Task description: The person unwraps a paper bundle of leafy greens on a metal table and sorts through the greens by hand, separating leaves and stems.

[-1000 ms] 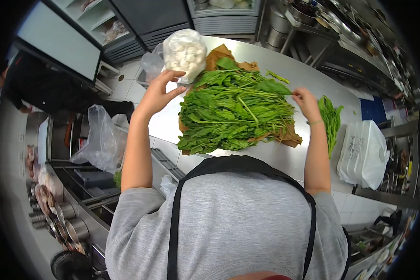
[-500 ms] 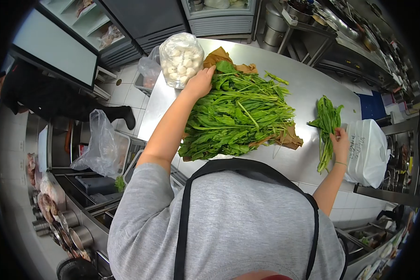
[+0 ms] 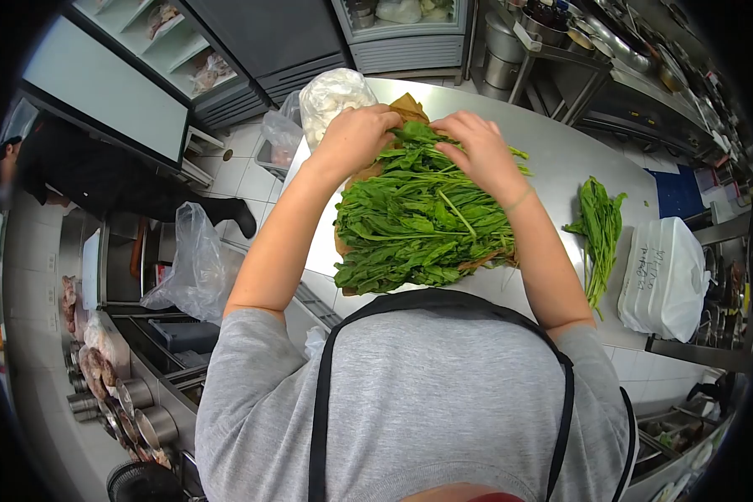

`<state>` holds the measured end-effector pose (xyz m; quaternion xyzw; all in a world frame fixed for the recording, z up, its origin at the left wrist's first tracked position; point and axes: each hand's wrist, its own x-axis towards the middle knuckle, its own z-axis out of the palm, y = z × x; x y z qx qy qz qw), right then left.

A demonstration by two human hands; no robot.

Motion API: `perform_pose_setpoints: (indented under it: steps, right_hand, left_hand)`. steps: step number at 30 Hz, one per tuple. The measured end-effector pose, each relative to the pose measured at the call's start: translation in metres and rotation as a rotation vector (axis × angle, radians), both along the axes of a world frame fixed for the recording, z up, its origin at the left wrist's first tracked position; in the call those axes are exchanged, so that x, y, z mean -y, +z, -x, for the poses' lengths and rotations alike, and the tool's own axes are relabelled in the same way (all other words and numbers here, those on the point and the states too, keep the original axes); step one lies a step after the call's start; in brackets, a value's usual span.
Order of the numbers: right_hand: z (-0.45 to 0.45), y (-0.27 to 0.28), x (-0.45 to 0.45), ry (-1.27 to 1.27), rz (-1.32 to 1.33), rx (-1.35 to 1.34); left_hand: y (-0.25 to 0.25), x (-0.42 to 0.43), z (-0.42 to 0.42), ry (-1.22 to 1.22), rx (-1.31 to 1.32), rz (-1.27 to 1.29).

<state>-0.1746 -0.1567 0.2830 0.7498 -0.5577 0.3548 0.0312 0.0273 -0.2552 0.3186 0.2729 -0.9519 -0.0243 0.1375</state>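
A wide heap of leafy greens (image 3: pixel 418 222) lies on brown paper (image 3: pixel 408 107) on the steel table. At the heap's far left corner my left hand (image 3: pixel 360 138) has its fingers curled against the leaves and paper; what they pinch is hidden. My right hand (image 3: pixel 481 155) is over the far side of the heap, thumb and fingers apart, the fingertips near the leaves. A small separate bunch of greens (image 3: pixel 598 226) lies on the table to the right, away from both hands. Beside my left hand stands a clear bag of white pieces (image 3: pixel 330 96).
White lidded containers (image 3: pixel 657 280) with handwriting stand at the table's (image 3: pixel 560 159) right end. Beyond the left side, a person in dark clothes (image 3: pixel 92 167) bends down near an open fridge door (image 3: pixel 100 92). A clear plastic bag (image 3: pixel 197 263) lies over a crate at the left.
My right hand has let go of the small bunch at the right and moved left to the main heap. My left hand has shifted slightly right along the heap's far edge.
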Motion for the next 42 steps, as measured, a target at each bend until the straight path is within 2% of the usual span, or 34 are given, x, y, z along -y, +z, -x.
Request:
perform_pose_setpoints:
  steps: [2,6,12,24,26,27,30,32,35,36,37,39,40,42]
  right_hand:
    - [-0.004,-0.007,0.011,0.025,-0.071,-0.077]
    - [0.000,-0.014,0.012,0.024,-0.092,-0.046]
    - [0.022,-0.020,0.000,-0.061,-0.146,0.182]
    - [0.018,-0.023,-0.003,-0.056,-0.043,0.010]
    - [0.013,-0.022,-0.002,-0.099,-0.016,-0.007]
    - [0.011,-0.022,-0.001,-0.097,-0.016,-0.007]
    - [0.009,-0.023,0.003,-0.114,0.072,0.088]
    - [0.010,-0.026,0.006,-0.089,0.000,0.661]
    - [0.037,-0.040,0.014,-0.121,-0.064,0.800]
    - [0.047,-0.047,0.015,-0.170,-0.194,0.764]
    - [0.053,-0.058,0.011,-0.172,-0.193,0.763]
    - [0.053,-0.071,0.000,-0.439,-0.206,-0.159]
    - [0.050,-0.069,-0.003,-0.438,-0.203,-0.158]
    - [0.045,-0.055,-0.006,-0.427,-0.221,0.052]
  left_hand:
    - [0.004,-0.005,-0.003,-0.023,-0.058,-0.027]
    - [0.001,-0.005,-0.006,-0.036,-0.113,-0.096]
    - [-0.004,-0.001,0.002,-0.037,-0.132,-0.099]
    - [-0.013,-0.010,0.013,-0.065,-0.147,-0.159]
    - [-0.015,-0.018,0.019,-0.093,-0.322,-0.261]
    - [-0.016,-0.018,0.022,-0.090,-0.322,-0.261]
    - [-0.023,-0.014,0.028,-0.119,-0.290,-0.234]
    - [-0.025,-0.015,0.031,-0.092,-0.308,-0.282]
    - [-0.023,-0.013,0.029,-0.093,-0.350,-0.298]
    - [-0.023,-0.010,0.027,-0.094,-0.350,-0.296]
    - [-0.024,-0.007,0.024,-0.048,-0.343,-0.329]
    - [-0.026,0.001,0.021,-0.002,-0.333,-0.363]
    - [-0.026,0.006,0.020,-0.001,-0.322,-0.294]
    - [-0.023,0.011,0.021,0.000,-0.327,-0.225]
